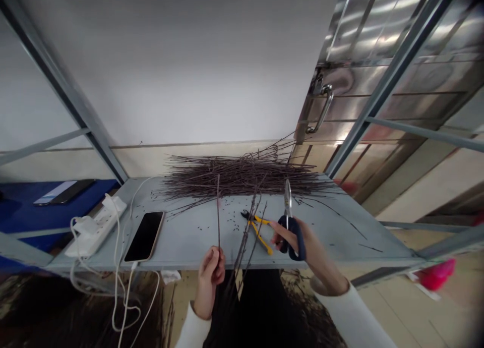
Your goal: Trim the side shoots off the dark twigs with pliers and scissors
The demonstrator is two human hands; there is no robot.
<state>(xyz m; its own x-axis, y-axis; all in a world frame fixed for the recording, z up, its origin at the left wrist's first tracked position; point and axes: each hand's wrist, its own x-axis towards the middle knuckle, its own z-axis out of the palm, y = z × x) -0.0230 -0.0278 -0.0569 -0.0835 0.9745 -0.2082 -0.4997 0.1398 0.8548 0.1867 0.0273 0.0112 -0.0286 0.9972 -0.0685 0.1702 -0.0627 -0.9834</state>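
My left hand [212,268] is closed around the lower end of a thin dark twig [218,212], which stands nearly upright above the shelf's front edge. In my right hand [302,242] is a pair of scissors [288,201] with dark blue handles, blades pointing up and away from me. Left of the scissors, yellow-handled pliers [258,231] lie on the shelf. Several longer twigs [245,237] lean over the front edge between my hands, down toward my lap. A big heap of dark twigs [238,175] lies along the back of the shelf.
The grey metal shelf [181,232] has upright posts at its corners. On its left are a phone [145,236] on a white cable and a white power strip [99,227]. Small dark clippings are scattered mid-shelf. A metal door [351,75] stands at the right.
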